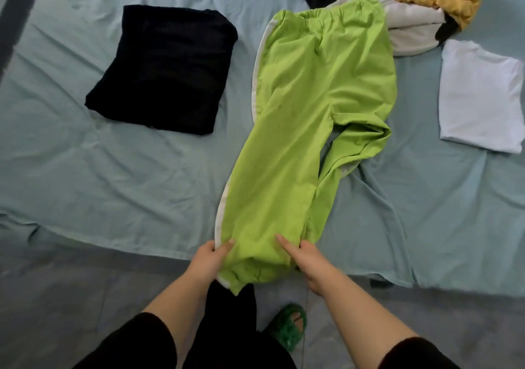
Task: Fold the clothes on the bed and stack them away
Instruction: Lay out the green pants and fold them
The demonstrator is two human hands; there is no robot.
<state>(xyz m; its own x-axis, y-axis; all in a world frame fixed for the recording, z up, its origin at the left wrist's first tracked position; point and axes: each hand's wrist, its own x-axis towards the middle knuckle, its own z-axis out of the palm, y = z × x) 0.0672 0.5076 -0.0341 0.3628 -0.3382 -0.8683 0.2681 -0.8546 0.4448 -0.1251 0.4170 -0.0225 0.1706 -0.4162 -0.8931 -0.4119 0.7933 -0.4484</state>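
Hands (211, 257) (305, 259) grip green trousers (306, 107) on bed (113, 169).

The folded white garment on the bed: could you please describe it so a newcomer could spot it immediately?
Start at the lime-green trousers lying lengthwise on the pale blue bedsheet. To their right, by the frame's edge, lies the folded white garment. Unlike the unfolded pile above it, it is flat, squared and alone.

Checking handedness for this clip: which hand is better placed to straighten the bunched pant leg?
Probably the right hand: the bunched leg of the green pants lies on its side, while the left hand pinches the opposite, white-striped hem edge.
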